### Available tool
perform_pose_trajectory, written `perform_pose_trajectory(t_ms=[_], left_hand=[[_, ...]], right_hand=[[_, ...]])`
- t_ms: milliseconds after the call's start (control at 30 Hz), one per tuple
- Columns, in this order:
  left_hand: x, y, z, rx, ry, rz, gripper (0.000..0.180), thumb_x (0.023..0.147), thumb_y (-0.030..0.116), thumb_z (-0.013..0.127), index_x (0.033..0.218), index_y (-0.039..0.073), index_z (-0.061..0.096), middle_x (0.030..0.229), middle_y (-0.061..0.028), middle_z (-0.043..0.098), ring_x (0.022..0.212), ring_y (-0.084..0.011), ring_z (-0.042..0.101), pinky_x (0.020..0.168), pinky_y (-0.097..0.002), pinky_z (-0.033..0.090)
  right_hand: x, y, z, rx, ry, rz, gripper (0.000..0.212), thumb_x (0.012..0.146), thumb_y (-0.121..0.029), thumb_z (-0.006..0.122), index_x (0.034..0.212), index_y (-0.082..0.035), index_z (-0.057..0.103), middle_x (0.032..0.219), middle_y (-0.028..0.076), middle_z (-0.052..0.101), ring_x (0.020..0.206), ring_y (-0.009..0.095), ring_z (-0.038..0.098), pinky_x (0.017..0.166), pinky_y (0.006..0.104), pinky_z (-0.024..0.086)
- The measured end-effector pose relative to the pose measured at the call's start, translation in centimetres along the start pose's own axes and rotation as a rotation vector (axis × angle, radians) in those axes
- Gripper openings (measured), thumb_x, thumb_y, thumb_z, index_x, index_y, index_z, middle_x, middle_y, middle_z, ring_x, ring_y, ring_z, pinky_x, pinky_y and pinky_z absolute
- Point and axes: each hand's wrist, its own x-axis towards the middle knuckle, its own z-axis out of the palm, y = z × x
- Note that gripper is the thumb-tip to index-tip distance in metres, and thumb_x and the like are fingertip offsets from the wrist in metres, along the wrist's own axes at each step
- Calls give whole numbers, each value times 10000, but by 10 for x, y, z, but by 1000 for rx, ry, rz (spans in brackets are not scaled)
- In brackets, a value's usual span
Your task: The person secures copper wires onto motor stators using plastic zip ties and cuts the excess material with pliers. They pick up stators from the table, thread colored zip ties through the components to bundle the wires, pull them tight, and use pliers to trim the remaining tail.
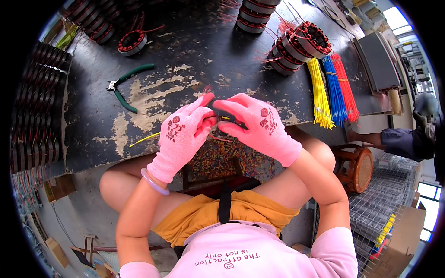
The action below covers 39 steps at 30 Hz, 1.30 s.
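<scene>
Both hands wear pink gloves with dark printed marks. My left hand point(183, 132) is closed, its thumb and fingers pinching a thin yellow wire point(146, 139). The wire's long end sticks out to the left, and a short piece shows at the fingertips. Close beside it on the right, my right hand point(259, 125) is curved, with a dark gap between thumb and fingers; nothing held shows clearly there. Fine red strands point(206, 89) stick up past my left fingertips, and a thin red strand shows below. Where these strands lead is hidden by the hands.
Green-handled cutting pliers point(124, 88) lie open on the worn black table point(185, 51). Wound stator rings point(296, 46) stand stacked behind, more at left. Yellow wires point(320, 95), blue wires point(334, 90) and red wires point(345, 88) lie bundled at right. Coloured scraps point(232, 160) fill a tray below.
</scene>
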Motion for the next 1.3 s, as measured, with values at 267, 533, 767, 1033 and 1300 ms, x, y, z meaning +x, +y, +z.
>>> perform_pose_trajectory(t_ms=[267,533,767,1033,1300], left_hand=[[0,-2,2,-20,5,-1,159,859,94,714,1013,75,683,1345,-85,676,1031,-296,695,838,-389,570],[2,1,-2,-30,-5,3,146,849,72,699,994,82,684,1330,-75,683,1011,-293,698,834,-388,570],[0,2,-3,-12,-35,-36,163,849,74,696,1012,78,689,1348,-60,674,1047,-294,690,861,-384,565],[1,2,-2,3,-31,13,189,849,73,700,1038,74,692,1362,-56,666,1064,-287,688,871,-384,565],[0,1,-1,-15,-28,-22,179,849,68,697,1028,79,693,1362,-55,667,1061,-288,688,865,-380,565]], right_hand=[[0,13,16,-12,-6,-39,244,898,-212,735,1099,-79,701,1006,69,692,836,271,680,740,365,545],[11,18,4,1037,-484,716,276,1028,-298,594,1078,-41,682,931,-39,664,772,40,566,683,202,456],[-7,21,17,-117,58,-194,248,867,-276,767,1044,-126,678,1040,50,674,948,269,663,780,412,537],[11,21,23,1019,-301,707,272,1011,-315,632,997,-49,689,891,-18,690,779,45,604,674,224,477],[-11,10,10,-149,215,-47,483,788,-358,825,1189,-141,664,1076,25,671,878,213,678,770,348,541]])
